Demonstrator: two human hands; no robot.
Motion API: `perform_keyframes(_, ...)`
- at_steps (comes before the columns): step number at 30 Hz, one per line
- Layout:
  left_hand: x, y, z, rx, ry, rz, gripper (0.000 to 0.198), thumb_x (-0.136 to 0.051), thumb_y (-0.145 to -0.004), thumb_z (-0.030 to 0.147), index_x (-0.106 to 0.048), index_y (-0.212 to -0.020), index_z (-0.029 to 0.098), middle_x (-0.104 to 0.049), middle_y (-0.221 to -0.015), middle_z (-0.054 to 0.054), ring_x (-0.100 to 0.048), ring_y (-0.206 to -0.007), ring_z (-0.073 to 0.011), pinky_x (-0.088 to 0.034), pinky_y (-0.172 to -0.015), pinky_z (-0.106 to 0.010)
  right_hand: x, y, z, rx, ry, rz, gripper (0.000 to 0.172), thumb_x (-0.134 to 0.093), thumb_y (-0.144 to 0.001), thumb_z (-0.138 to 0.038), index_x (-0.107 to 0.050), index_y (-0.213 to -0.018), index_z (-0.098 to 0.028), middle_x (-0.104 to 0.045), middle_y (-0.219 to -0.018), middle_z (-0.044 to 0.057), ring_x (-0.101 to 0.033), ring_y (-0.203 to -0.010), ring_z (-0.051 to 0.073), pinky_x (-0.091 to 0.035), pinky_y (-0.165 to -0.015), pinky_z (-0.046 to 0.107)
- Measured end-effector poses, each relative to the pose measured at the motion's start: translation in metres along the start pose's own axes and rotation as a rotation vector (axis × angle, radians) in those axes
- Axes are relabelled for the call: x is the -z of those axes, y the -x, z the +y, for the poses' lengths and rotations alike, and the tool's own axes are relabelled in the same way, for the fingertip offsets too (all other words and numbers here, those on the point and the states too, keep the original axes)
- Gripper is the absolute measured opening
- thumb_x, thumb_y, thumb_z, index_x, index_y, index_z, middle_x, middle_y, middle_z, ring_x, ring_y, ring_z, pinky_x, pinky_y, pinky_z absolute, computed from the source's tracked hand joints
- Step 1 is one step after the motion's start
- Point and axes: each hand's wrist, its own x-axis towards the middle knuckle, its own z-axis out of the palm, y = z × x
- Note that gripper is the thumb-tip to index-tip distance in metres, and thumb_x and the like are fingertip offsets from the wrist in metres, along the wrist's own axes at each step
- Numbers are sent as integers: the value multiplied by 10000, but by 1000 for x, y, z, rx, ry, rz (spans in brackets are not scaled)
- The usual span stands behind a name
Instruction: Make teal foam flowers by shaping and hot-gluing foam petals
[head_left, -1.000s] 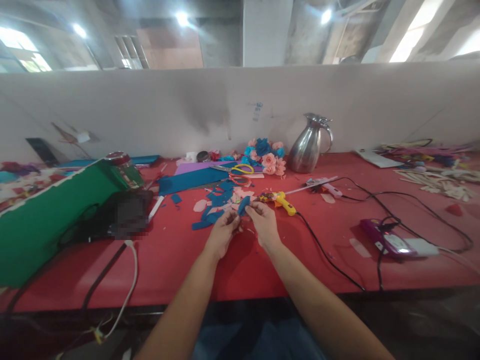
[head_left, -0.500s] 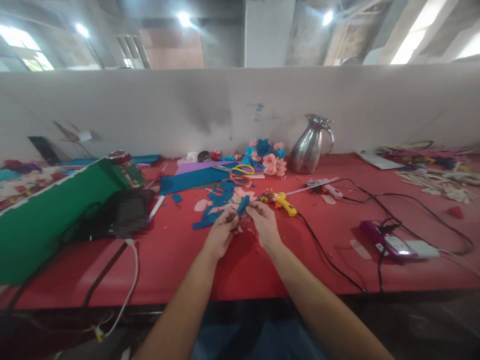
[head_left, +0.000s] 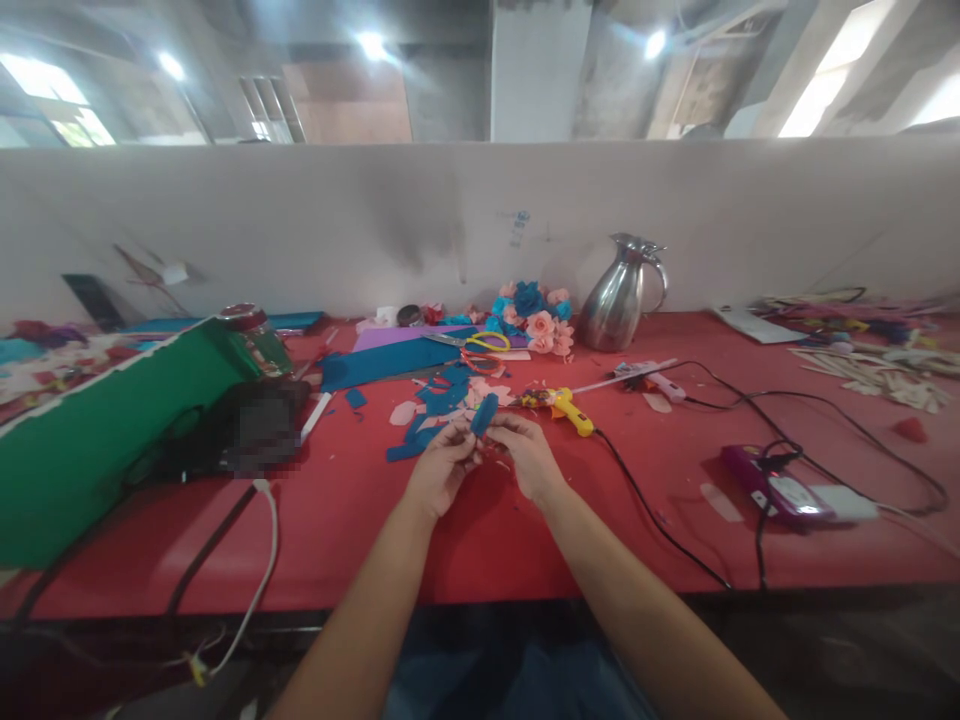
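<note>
Both of my hands meet over the red table [head_left: 465, 540], pinching one small blue foam piece [head_left: 484, 413] between their fingertips. My left hand [head_left: 441, 467] grips its lower left side. My right hand [head_left: 529, 455] holds it from the right. Just beyond my fingers lie several blue foam scraps [head_left: 439, 400] and pink petal cut-outs [head_left: 403, 411]. A yellow glue gun [head_left: 564, 405] rests right of them, its black cord trailing toward the table's front edge.
Finished pink and blue foam flowers [head_left: 532, 312] sit by a steel jug [head_left: 619, 292] at the back wall. Yellow-handled scissors [head_left: 480, 342] lie on a blue sheet [head_left: 390, 358]. A green foam roll [head_left: 97, 430] fills the left. A purple device [head_left: 776, 484] with cables lies right.
My hands have kept hold of the blue piece and turned it slightly. The view has drifted down a little.
</note>
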Motion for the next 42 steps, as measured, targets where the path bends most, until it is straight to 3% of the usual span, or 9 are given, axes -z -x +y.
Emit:
perform_keyframes(8,5,-2,-1,19,36,2,196,-729,-602,96,-583,-721,147,-609,-595,18,-520,-484,-54,-398,-492,-154,4,-2,4,-21,-49,-158,144,-730,-606,-248,-719,-729,-173,-652,-623,-5,-570,-594,107,-446,-611,230)
perform_keyframes(17,4,-1,-1,16,-12,-6,186,-714,-587,95,-586,-709,151,-605,-573,22,-497,-437,-54,-364,-451,-163,4,-1,3,-1,-68,-185,160,-758,-570,-195,-726,-725,-166,-672,-658,-4,-563,-572,97,-452,-620,236)
perform_keyframes(30,3,0,-1,-25,-123,-4,138,-729,-577,142,-602,-629,134,-611,-572,10,-495,-455,-59,-374,-456,-173,2,-4,7,27,35,-143,176,-768,-574,-263,-661,-675,-167,-620,-562,-31,-537,-526,102,-424,-578,242)
perform_keyframes(42,1,1,3,-14,-64,-13,132,-731,-551,126,-629,-634,135,-585,-553,13,-475,-452,-54,-360,-444,-170,1,-3,4,68,64,-160,206,-778,-564,-283,-666,-706,-184,-633,-607,-25,-535,-547,107,-421,-589,249)
